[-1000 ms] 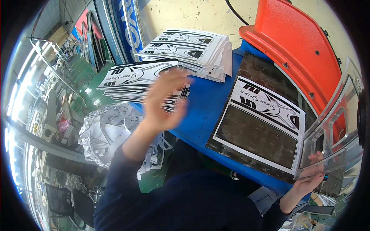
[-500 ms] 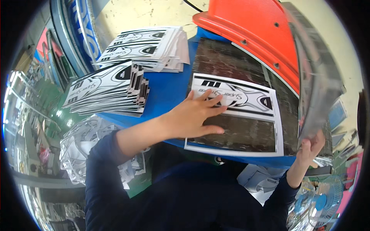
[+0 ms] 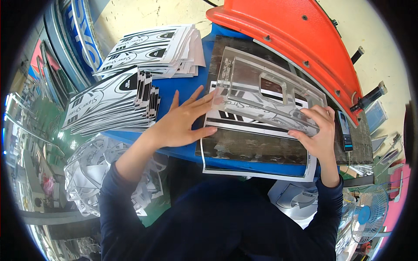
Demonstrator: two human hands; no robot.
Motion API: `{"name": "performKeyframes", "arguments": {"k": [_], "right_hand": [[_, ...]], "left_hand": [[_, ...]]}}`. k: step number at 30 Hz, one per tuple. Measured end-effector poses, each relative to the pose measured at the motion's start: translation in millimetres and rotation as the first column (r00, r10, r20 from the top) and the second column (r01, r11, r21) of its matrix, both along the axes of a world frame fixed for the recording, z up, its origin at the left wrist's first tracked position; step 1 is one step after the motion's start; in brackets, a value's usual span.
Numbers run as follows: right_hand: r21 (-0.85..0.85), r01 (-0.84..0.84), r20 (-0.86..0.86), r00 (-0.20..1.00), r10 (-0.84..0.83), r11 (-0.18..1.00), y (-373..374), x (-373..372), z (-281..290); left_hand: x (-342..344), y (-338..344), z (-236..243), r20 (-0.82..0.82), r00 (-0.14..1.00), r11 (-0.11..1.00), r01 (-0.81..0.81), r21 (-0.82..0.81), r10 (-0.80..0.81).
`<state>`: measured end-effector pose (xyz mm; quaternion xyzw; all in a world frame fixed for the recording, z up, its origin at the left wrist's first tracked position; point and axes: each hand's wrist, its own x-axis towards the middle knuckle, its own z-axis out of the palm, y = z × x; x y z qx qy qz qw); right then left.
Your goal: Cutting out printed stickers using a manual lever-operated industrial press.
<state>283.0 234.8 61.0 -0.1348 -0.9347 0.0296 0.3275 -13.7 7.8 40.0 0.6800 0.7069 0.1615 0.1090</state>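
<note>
A clear, thick-edged plastic cutting die with an oblong cutout lies tilted over a white-and-black printed sheet. My right hand grips the die's near right corner, thumb on the near side and fingers over the top. My left hand has its fingers spread, fingertips at the die's left end and thumb by the sheet's left edge. Whether the die touches the sheet all along, I cannot tell. Under the sheet is a dark, worn board; the sheet's cut-out white border hangs over its near edge.
Two stacks of printed sheets, a nearer one and a farther one, stand left on the blue table. A large red machine arm overhangs the board's far side. A phone lies at right; paper scraps fill a bag below left.
My right hand has brought the die from the right side over the printed sheet. My left hand has slid left off the sheet's middle to its left end. The red arm stands farther right.
</note>
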Motion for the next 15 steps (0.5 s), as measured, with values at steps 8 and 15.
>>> {"name": "performKeyframes", "arguments": {"k": [8,15], "right_hand": [[0.048,-0.039,0.06,0.998,0.036,0.998,-8,-18,-7],[0.073,-0.063,0.078,0.995,0.057,0.995,-17,-26,-17]], "left_hand": [[-24,-12,-19,0.466,0.885,0.955,-0.129,0.266,-0.011],[-23,-10,-25,0.553,0.832,0.939,-0.15,0.309,-0.049]]}}
